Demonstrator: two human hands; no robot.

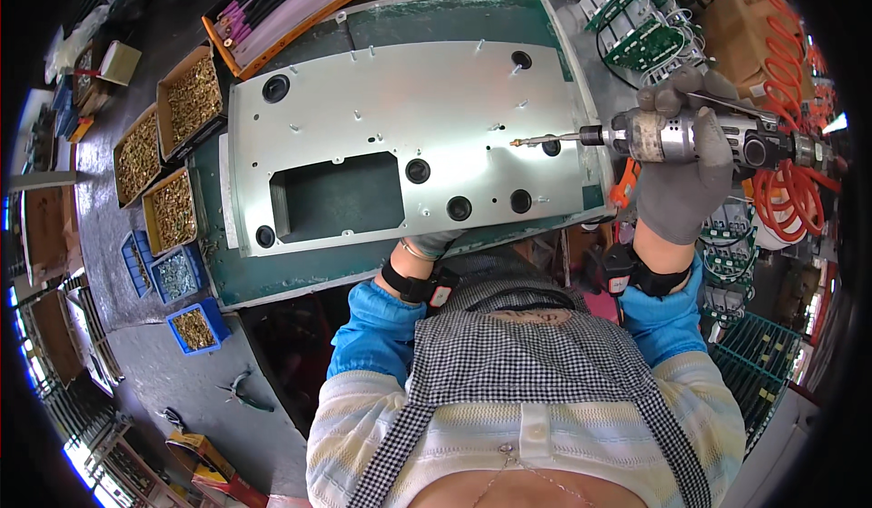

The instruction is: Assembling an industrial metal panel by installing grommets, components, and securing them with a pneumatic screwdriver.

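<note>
Nearest the camera is a black-and-white checked apron [518, 363] over a pale striped top, with blue sleeve covers [368, 326] on the forearms. Beyond it a silvery metal panel [345, 118] lies across the green worktop [445, 10], reaching from its left edge nearly to its right one. Black grommets [417, 171] and upright studs [294, 128] dot the panel, and a rectangular opening is cut toward its near left corner.

Gloved in grey, the right hand [688, 177] is closed around a power tool [647, 136] just past the worktop's right edge. Its long bit [545, 139] points left over the panel's right part — whether the tip touches metal cannot be told. At the worktop's near edge, the left hand [434, 241] sits against the panel's near edge; its fingers are hidden, so how far open it is, or whether it grips, cannot be told.

Off the worktop's left edge stand boxes of small brass-coloured parts [189, 98] and blue bins [216, 315], with pliers [243, 395] near its near left corner. Beyond the far edge rests an orange tray [300, 38] of tubes; past the right edge are green circuit boards [640, 40] and a red coiled hose [786, 63].
</note>
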